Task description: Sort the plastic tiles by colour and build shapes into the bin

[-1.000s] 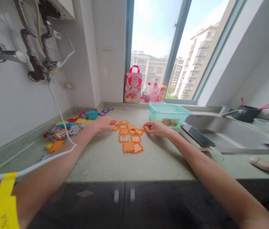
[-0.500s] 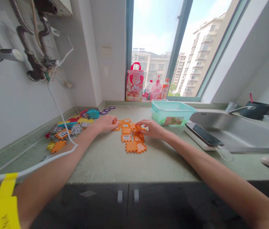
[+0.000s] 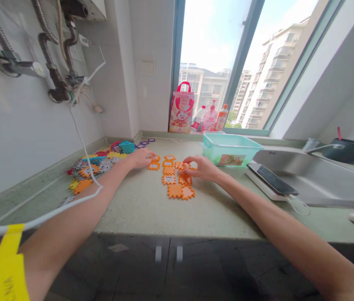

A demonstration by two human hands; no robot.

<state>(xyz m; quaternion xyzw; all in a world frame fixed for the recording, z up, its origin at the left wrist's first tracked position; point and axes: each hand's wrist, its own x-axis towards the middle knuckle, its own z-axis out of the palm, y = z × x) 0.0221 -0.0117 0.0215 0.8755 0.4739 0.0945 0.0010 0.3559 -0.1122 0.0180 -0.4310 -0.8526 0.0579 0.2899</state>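
Note:
Orange interlocking plastic tiles with toothed edges lie flat on the counter between my hands. Several form an upright group around a plain square tile [image 3: 175,191], and a window tile [image 3: 168,179] sits above it. My left hand [image 3: 139,158] is curled, its fingertips at a small orange tile [image 3: 155,159] on the group's left. Just below those fingers lies another orange window tile [image 3: 153,166]. My right hand [image 3: 204,169] pinches an orange tile [image 3: 180,165] at the group's upper right; its fingers partly cover the pieces there.
A pile of mixed-colour tiles [image 3: 104,166] lies on the left, behind a hanging white cable [image 3: 84,152]. Beyond my right hand stands a turquoise plastic box [image 3: 233,144]. A phone [image 3: 271,179] rests on a white block beside the sink [image 3: 321,177]. A bag [image 3: 181,113] and bottles line the window.
My left hand has shifted slightly left, and the small orange tiles by it show more plainly, apart from the middle column. My right hand stays at the group's upper right. The view has swung slightly left.

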